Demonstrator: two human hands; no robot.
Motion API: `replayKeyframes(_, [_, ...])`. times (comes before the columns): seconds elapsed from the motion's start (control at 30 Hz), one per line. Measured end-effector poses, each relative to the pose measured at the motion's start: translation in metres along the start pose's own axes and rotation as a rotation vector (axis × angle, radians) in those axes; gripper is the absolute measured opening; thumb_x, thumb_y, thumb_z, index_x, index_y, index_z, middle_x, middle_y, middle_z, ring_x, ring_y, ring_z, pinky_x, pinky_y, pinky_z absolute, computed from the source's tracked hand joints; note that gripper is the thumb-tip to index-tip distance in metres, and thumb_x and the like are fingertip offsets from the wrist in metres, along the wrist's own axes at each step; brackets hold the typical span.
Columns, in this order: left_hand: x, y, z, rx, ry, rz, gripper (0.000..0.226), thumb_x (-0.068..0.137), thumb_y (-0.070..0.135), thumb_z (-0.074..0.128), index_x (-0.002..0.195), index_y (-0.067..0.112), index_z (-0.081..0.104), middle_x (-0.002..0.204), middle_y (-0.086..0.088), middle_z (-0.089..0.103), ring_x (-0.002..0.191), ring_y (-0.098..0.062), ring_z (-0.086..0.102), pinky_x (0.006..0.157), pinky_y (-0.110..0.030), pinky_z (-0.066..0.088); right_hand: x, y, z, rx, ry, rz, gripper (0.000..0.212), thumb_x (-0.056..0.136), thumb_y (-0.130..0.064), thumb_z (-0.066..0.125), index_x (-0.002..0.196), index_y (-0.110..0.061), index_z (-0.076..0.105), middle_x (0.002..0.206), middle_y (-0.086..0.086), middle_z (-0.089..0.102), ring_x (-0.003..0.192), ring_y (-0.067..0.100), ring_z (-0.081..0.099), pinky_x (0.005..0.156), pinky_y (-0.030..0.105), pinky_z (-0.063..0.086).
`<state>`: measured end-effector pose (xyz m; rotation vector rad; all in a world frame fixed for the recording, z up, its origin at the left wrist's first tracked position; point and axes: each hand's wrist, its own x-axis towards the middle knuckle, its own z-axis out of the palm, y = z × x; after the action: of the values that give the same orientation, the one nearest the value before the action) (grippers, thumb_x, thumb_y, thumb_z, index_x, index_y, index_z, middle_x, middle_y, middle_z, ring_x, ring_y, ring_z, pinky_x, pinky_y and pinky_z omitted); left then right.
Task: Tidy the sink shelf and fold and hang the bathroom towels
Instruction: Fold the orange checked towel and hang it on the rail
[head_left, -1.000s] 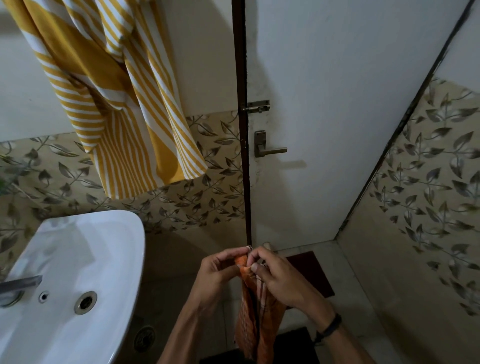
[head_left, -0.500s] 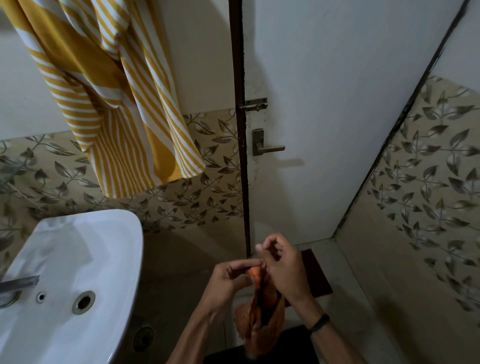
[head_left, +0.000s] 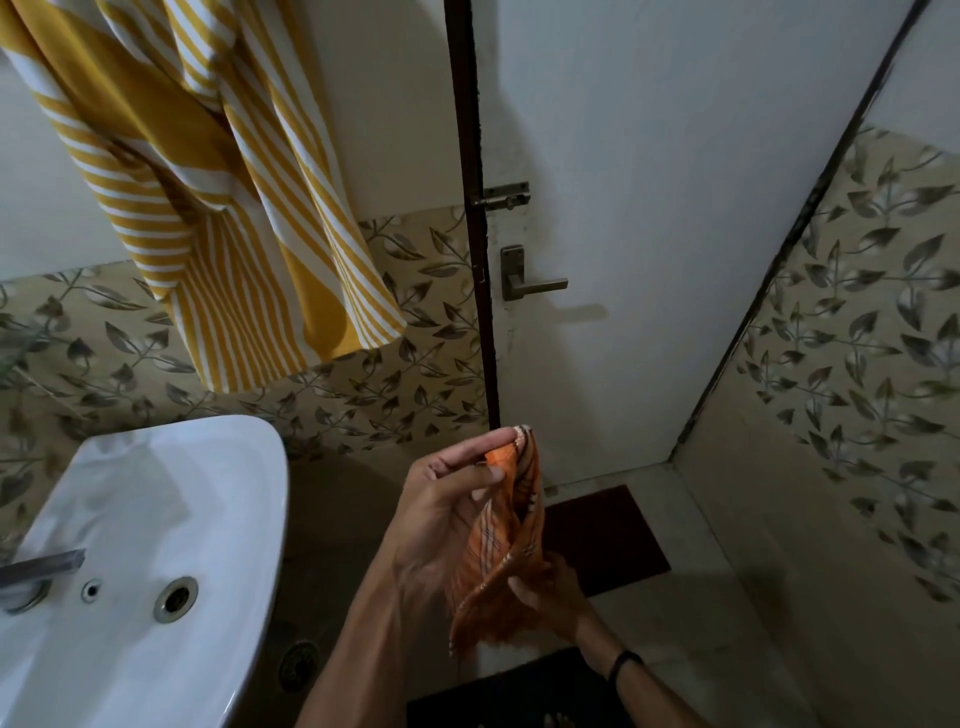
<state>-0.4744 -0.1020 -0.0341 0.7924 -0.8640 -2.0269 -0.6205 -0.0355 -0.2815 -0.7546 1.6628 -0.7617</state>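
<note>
Single head-worn wide-angle view, looking forward and steeply down into bathroom corner. Sink near left, door far centre, tiled wall right, striped towel upper left. Hands close to lens, low centre. Straight edges bowed by lens. No second view; nothing shared.

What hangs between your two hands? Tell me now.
In the head view, the orange checked cloth spans the gap: the left hand pinches its top corner, the right hand grips its lower edge.
</note>
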Motion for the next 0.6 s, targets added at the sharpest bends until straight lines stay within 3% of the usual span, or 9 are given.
replayKeyframes(0.07, [-0.002,0.005,0.005,0.031,0.002,0.023,0.036,0.082,-0.020,0.056,0.112,-0.006,0.071,0.094,-0.018,0.076,0.074,-0.017,0.075,0.060,-0.022,0.058,0.004,0.006,0.003,0.079,-0.018,-0.059,0.095,0.064,-0.050,0.091,0.139,-0.021,0.040,0.131,0.001,0.059,0.114,0.015,0.063,0.098,0.040,0.055])
replayKeyframes(0.13, [-0.002,0.007,0.007,0.081,0.024,0.069,0.034,0.083,-0.018,0.059,0.112,-0.004,0.072,0.097,-0.017,0.076,0.079,-0.018,0.075,0.063,-0.022,0.059,0.003,0.005,0.007,0.065,0.052,-0.097,0.120,0.057,-0.063,0.090,0.151,-0.030,0.024,0.148,0.000,0.044,0.127,0.018,0.054,0.104,0.048,0.051])
replayKeyframes(0.23, [-0.004,0.007,0.009,0.121,0.061,0.108,0.033,0.084,-0.015,0.062,0.111,-0.001,0.073,0.100,-0.016,0.077,0.083,-0.018,0.076,0.067,-0.022,0.059,-0.008,-0.005,0.014,0.030,0.143,-0.196,0.121,0.059,-0.067,0.084,0.154,-0.031,0.018,0.144,-0.011,0.022,0.130,0.011,0.037,0.108,0.044,0.045])
replayKeyframes(0.37, [-0.006,0.007,0.008,0.190,0.082,0.143,0.031,0.083,-0.011,0.065,0.101,0.009,0.080,0.106,-0.015,0.077,0.093,-0.019,0.075,0.072,-0.022,0.059,-0.008,-0.012,0.021,-0.096,0.271,-0.320,0.078,0.085,-0.046,0.074,0.150,-0.032,0.033,0.140,-0.011,0.031,0.125,0.005,0.042,0.102,0.031,0.045])
replayKeyframes(0.47, [-0.006,0.009,0.004,0.223,0.061,0.178,0.031,0.080,-0.007,0.067,0.101,0.010,0.081,0.110,-0.017,0.076,0.100,-0.023,0.073,0.078,-0.026,0.059,0.005,-0.006,0.009,-0.070,0.274,-0.281,0.043,0.095,-0.039,0.065,0.136,-0.039,0.051,0.134,-0.008,0.052,0.115,0.007,0.060,0.096,0.035,0.055])
replayKeyframes(0.53, [-0.006,0.013,0.001,0.216,0.054,0.196,0.030,0.078,-0.006,0.067,0.101,0.008,0.081,0.110,-0.018,0.076,0.100,-0.024,0.073,0.080,-0.027,0.060,0.003,-0.006,-0.002,-0.031,0.307,-0.203,0.020,0.098,-0.022,0.059,0.114,-0.034,0.063,0.116,-0.002,0.065,0.099,0.009,0.065,0.085,0.037,0.057])
replayKeyframes(0.6, [-0.006,0.017,-0.004,0.203,0.064,0.219,0.030,0.078,-0.006,0.066,0.101,0.006,0.080,0.109,-0.018,0.076,0.100,-0.024,0.073,0.080,-0.027,0.060,0.007,0.007,-0.014,0.006,0.368,-0.050,0.026,0.094,-0.003,0.053,0.088,-0.025,0.065,0.090,0.001,0.069,0.082,0.015,0.065,0.068,0.033,0.053])
